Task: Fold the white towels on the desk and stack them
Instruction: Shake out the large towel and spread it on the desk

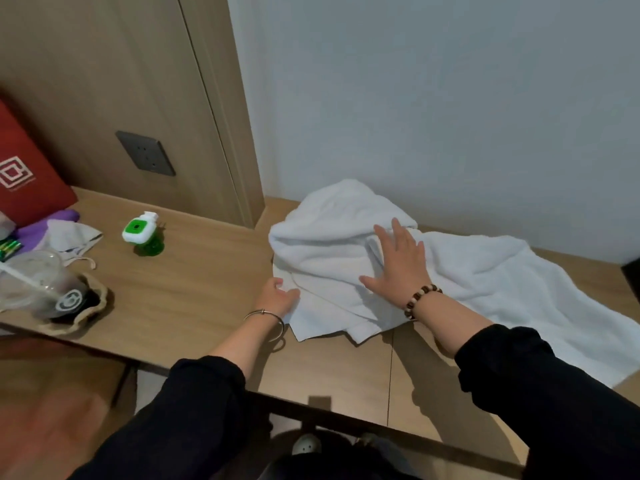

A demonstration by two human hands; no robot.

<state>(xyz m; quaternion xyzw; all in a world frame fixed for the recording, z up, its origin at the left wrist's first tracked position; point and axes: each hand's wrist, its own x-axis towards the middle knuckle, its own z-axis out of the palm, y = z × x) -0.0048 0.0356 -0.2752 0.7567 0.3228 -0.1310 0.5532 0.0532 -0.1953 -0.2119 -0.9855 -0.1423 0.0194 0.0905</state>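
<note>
Your right hand (398, 268) presses spread fingers flat on the rumpled white terry towel (329, 244), your left hand (278, 296) pinches its left edge, and the loose length trails rightward.

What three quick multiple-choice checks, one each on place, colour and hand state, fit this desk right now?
1. The green-and-white bottle sits: A) left of the white towels; B) on them; C) right of them.
2. The bag at far left is: A) blue; B) red; C) yellow.
3. The right hand is: A) a fist; B) flat on the towels, fingers straight; C) holding a cup.

A: bare desk lies between bottle and towels.
B: it is red with a white logo.
B: the palm lies on the cloth, fingers spread.
</note>
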